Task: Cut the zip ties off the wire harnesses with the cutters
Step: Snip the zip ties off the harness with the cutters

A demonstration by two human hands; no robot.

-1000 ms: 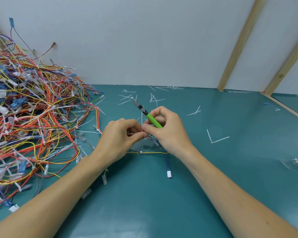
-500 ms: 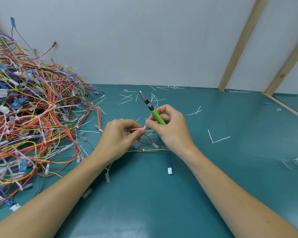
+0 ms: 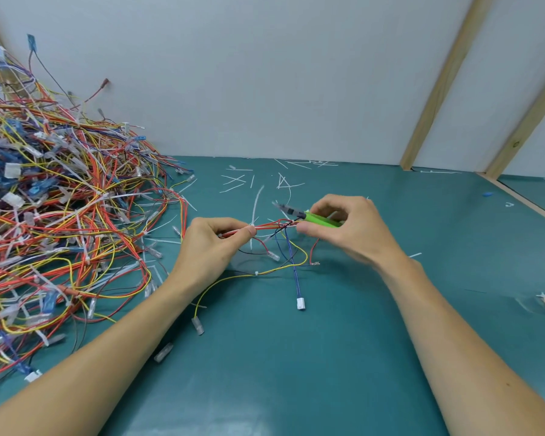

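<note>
My left hand (image 3: 211,243) pinches a small wire harness (image 3: 266,229) of red, yellow, black and blue wires just above the green table. A white zip tie (image 3: 255,206) sticks up from the bundle right beside my left fingertips. My right hand (image 3: 348,228) grips the green-handled cutters (image 3: 315,218) and also touches the harness's right end. The cutters lie nearly level, their dark jaws pointing left over the bundle. The harness's blue lead ends in a white connector (image 3: 300,304) resting on the table.
A large tangled pile of harnesses (image 3: 60,221) fills the left side, spilling toward my left forearm. Cut zip-tie pieces (image 3: 238,180) litter the green table (image 3: 296,372) near the white back wall. Wooden struts (image 3: 434,86) lean at the right, with a raised wooden edge beyond.
My hands have drawn apart, stretching the harness between them. The cutters swung from pointing up and away to lying nearly level, jaws leftward. The zip tie now stands exposed.
</note>
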